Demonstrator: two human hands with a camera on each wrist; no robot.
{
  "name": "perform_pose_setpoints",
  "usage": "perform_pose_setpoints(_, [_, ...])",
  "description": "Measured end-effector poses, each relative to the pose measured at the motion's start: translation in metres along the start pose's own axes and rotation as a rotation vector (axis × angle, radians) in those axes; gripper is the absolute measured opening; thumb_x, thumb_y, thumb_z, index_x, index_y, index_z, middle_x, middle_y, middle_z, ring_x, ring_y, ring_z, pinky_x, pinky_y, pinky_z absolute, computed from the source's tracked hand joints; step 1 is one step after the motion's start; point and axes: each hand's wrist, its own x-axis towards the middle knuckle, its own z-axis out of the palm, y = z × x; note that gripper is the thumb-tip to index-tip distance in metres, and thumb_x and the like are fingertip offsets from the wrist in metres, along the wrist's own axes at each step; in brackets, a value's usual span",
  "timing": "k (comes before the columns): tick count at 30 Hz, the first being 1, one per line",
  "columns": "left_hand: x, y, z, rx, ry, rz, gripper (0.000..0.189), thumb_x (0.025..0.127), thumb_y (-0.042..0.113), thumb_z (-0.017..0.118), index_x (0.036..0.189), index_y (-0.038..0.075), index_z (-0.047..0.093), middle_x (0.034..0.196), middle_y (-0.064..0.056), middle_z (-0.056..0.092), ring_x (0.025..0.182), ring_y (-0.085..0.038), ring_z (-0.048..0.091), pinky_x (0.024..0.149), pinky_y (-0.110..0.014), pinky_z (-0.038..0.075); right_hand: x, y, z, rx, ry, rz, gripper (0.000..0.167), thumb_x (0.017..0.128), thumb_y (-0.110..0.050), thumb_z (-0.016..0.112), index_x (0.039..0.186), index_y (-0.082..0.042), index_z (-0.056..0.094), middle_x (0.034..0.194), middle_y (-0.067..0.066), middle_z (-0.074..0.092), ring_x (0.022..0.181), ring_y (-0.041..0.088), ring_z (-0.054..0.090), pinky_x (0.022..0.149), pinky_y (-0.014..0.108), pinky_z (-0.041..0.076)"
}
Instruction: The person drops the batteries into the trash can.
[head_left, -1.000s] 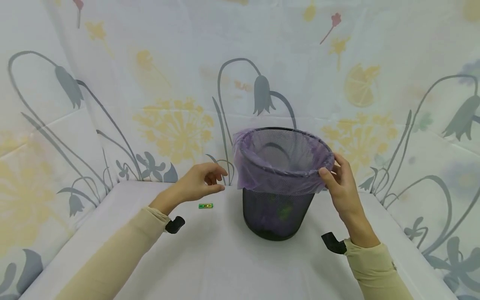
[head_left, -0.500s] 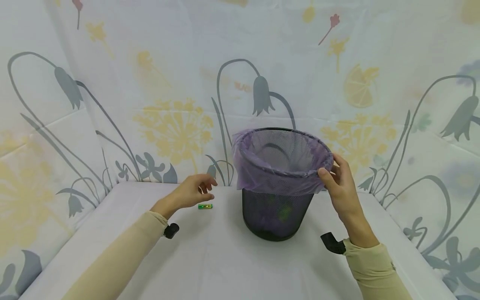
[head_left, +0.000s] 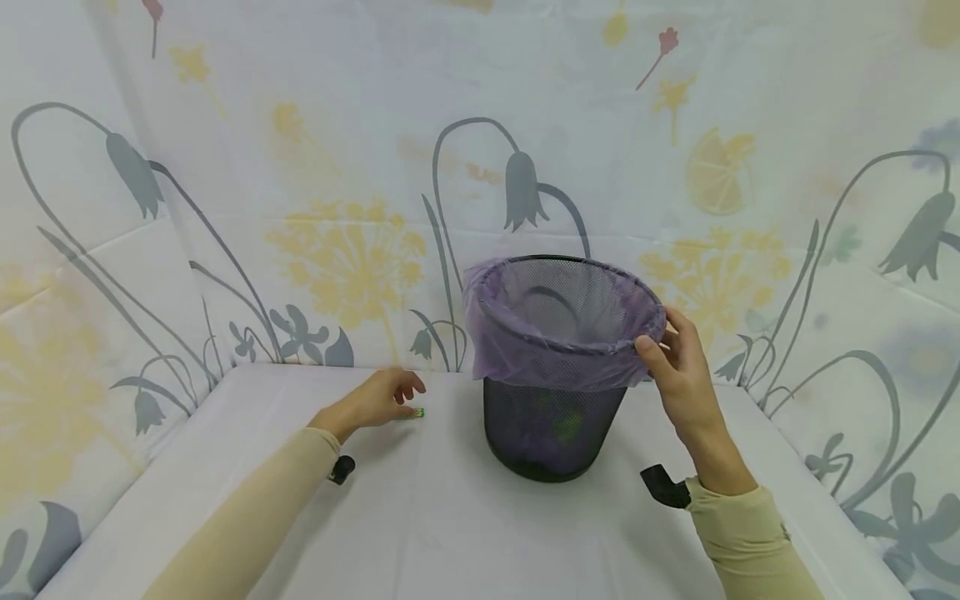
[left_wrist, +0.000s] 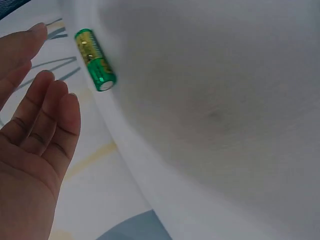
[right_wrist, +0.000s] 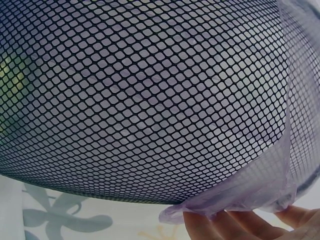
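A black wire-mesh wastebasket stands at the middle right of the table in the head view, lined with a thin purple bin bag folded over its rim. My right hand grips that rim at the right side, thumb in front and fingers behind, on the bag's edge. To the left of the basket, my left hand hovers low with loosely bent fingers, holding nothing. Close by its thumb lies a green and gold battery, apart from the fingers in the left wrist view and partly hidden in the head view.
A green and yellow patch shows through the mesh inside the basket. White cloth covers the table, and a flower-printed curtain stands behind and at both sides.
My left hand has moved left and down, from beside the basket to the battery, and now partly covers it. The right hand keeps its grip on the rim, and the basket stays put.
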Motion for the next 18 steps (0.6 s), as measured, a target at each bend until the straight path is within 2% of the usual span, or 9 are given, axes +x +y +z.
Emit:
perform_pose_setpoints(6, [-0.001, -0.008, 0.005, 0.016, -0.033, -0.062, 0.032, 0.076, 0.003, 0.075, 0.107, 0.002, 0.066, 0.09, -0.011, 0.06, 0.081, -0.021, 0.057, 0.073, -0.035, 0.047, 0.0, 0.001, 0.0, -0.002, 0.004, 0.007, 0.058, 0.097, -0.014, 0.051, 0.149, -0.01, 0.025, 0.133, 0.025, 0.038, 0.109, 0.015, 0.053, 0.083, 0.019, 0.045])
perform_pose_setpoints(12, [0.005, -0.017, 0.011, 0.052, -0.065, -0.089, 0.034, 0.074, 0.006, 0.078, 0.106, 0.005, 0.066, 0.089, -0.006, 0.06, 0.084, -0.019, 0.055, 0.076, -0.037, 0.046, 0.0, 0.0, -0.001, -0.004, 0.023, 0.021, 0.057, 0.097, -0.014, 0.051, 0.148, -0.011, 0.026, 0.132, 0.024, 0.039, 0.109, 0.016, 0.052, 0.082, 0.019, 0.045])
perform_pose_setpoints(18, [0.006, -0.017, 0.014, 0.067, -0.115, -0.15, 0.031, 0.076, 0.007, 0.078, 0.105, 0.007, 0.066, 0.086, -0.004, 0.06, 0.081, -0.017, 0.055, 0.076, -0.037, 0.047, 0.0, 0.001, -0.001, -0.005, 0.015, 0.017, 0.058, 0.097, -0.013, 0.051, 0.149, -0.011, 0.025, 0.134, 0.025, 0.037, 0.112, 0.019, 0.051, 0.084, 0.018, 0.044])
